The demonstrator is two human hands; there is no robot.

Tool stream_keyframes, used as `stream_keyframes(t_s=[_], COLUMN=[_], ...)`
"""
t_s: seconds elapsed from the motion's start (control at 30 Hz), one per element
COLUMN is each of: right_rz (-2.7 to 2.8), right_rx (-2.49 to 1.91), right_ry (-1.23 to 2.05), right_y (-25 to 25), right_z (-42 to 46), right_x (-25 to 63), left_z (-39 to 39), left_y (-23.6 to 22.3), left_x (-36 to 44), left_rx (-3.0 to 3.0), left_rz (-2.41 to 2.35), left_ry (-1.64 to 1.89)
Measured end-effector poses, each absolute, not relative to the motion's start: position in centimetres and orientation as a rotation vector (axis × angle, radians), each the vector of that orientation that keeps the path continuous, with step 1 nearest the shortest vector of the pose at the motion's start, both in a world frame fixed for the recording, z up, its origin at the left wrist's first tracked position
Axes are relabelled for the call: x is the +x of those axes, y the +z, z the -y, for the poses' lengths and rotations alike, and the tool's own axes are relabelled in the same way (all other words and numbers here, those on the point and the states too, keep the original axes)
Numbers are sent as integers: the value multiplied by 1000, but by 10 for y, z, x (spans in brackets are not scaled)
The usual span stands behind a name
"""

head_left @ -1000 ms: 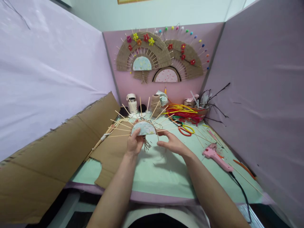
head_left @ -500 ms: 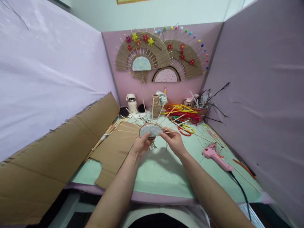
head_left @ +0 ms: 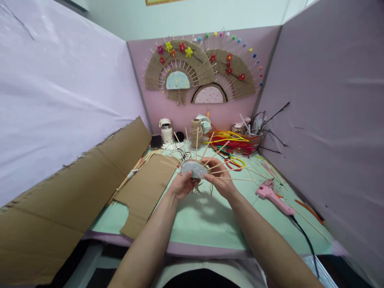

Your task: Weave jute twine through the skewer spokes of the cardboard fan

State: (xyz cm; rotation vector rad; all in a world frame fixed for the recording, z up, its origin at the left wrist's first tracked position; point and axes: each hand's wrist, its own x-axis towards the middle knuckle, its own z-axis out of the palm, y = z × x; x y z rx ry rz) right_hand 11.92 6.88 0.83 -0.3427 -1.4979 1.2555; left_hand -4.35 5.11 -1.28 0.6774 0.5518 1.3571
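Observation:
Above the table, both hands hold a small half-round fan base with a pale blue face and a brown edge. Thin wooden sticks fan out from its curved rim. My left hand grips the lower left, its thumb on the pale face. My right hand pinches the right end, with the thumb in front and the fingers behind among the sticks. Brown twine ends dangle beneath the base. The fingers behind the base are partly hidden.
Cardboard lies left, beside bundled sticks. A pink glue gun rests at right, its cord running off the front edge. Scissors, a twine cone and pipe cleaners sit behind. Finished fans hang on the back panel.
The fan base has shifted slightly right and down and tilted clockwise, its right-hand sticks now pointing lower. Both hands have moved with it and keep hold.

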Motion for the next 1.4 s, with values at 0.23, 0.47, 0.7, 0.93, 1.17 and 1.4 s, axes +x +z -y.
stream_keyframes(t_s=[0.23, 0.47, 0.7, 0.93, 1.17, 1.4], right_rz=[1533, 1548, 1448, 1371, 1414, 1451], right_rx=[-402, -453, -509, -658, -877, -860], right_ry=[1228, 1276, 1321, 1288, 1079, 1194], right_y=[11, 15, 15, 9, 11, 7], right_z=[-68, -64, -66, -76, -78, -85], right_x=[119, 118, 114, 110, 118, 120], left_z=[-49, -51, -55, -57, -63, -65], left_y=[-12, -15, -15, -9, -5, -7], left_x=[-43, -43, -45, -46, -51, -54], left_rx=[630, 652, 646, 603, 478, 463], left_rz=[-555, -550, -543, -571, -575, -576], left_ry=[1335, 1366, 1476, 1663, 1795, 1791])
